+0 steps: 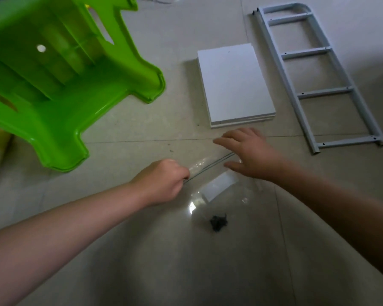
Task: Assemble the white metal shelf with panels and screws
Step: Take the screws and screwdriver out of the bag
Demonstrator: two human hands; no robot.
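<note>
On a glossy tiled floor (142, 261), the left hand (161, 182) pinches thin metal rods (208, 166) inside a clear plastic bag (219, 195); the right hand (248, 153) hovers, fingers spread. Flat white panels (234, 85) lie stacked beyond, a ladder-like tubular frame (314, 74) to their right, dark screws (218, 221) near.

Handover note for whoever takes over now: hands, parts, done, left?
Left hand pinches the thin rods at the clear plastic bag. Right hand open, hovering over the rods' far end.
Stacked white panels and the ladder-like side frame lie flat on the floor; dark screws sit in the bag.
Done: nothing joined. Left: all assembly.
</note>
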